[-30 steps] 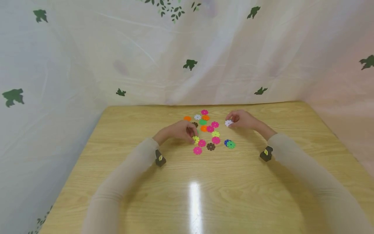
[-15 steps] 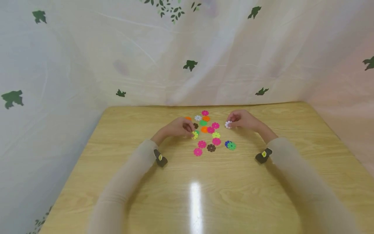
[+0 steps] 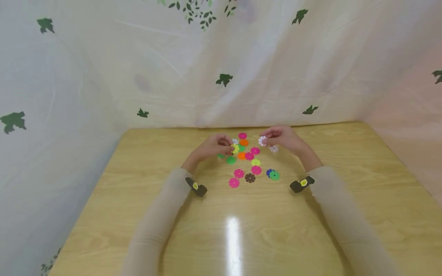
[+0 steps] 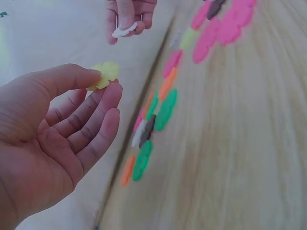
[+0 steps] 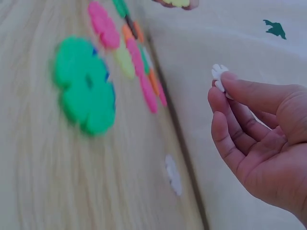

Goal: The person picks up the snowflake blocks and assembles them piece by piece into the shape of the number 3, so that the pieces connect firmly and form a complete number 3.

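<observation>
My left hand pinches a yellow interlocking disc with a notched, flower-like rim between thumb and index finger. Raised over the table, the disc faces the right hand in the left wrist view. My right hand pinches a white interlocking disc by its edge, also held up off the tabletop. In the right wrist view that white disc sits between thumb and index fingertip, the other fingers loosely bent. A second white disc lies on the table below the right hand. A gap separates the two held discs.
Several pink, orange, green, brown and yellow discs lie scattered between and below the hands, among them a pink disc and a brown disc. A green disc overlaps a blue one. Behind the wooden table hangs a pale curtain.
Both hands have risen off the tabletop with their discs and come closer together. The left hand moved away from me, uncovering green discs; the right moved slightly left, leaving a white disc on the table.
</observation>
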A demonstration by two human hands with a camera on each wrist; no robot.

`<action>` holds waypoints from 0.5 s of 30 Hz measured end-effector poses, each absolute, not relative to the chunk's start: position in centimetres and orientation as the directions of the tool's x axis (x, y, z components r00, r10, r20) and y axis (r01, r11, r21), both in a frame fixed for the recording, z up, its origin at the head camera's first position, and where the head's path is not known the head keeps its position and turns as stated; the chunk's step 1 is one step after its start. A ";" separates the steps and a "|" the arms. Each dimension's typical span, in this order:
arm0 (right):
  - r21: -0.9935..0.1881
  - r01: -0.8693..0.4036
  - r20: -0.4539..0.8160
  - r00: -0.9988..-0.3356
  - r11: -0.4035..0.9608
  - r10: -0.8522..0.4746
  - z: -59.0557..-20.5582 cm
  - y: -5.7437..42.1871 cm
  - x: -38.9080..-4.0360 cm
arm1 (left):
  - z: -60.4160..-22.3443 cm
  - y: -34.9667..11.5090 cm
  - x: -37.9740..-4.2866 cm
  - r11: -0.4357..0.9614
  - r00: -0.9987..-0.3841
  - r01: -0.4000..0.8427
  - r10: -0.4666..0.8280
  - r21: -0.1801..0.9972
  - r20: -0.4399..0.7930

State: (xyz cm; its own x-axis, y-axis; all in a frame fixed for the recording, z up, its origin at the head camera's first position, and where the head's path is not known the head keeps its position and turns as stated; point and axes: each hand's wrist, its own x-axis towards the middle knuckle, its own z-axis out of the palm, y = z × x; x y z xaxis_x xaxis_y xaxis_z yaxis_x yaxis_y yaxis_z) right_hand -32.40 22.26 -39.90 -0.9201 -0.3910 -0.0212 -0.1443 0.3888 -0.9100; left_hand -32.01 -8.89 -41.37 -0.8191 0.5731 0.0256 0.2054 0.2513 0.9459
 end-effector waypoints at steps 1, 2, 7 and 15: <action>-0.914 -0.136 -0.023 -0.923 0.382 -0.385 -39.8 22.0 -32.3 | -41.3 -8.8 -32.0 0.239 -0.824 0.196 0.565 0.951 0.027; -0.918 -0.130 -0.025 -0.924 0.376 -0.381 -39.7 21.7 -32.3 | -41.2 -8.6 -32.1 0.228 -0.830 0.184 0.557 0.956 0.027; -0.928 -0.120 -0.019 -0.931 0.354 -0.364 -39.3 20.4 -32.0 | -40.6 -8.0 -32.2 0.184 -0.858 0.164 0.512 0.969 0.048; -0.957 -0.141 0.044 -0.934 0.253 -0.355 -38.7 19.2 -32.6 | -39.6 -7.7 -32.5 0.121 -0.875 0.208 0.466 0.971 0.130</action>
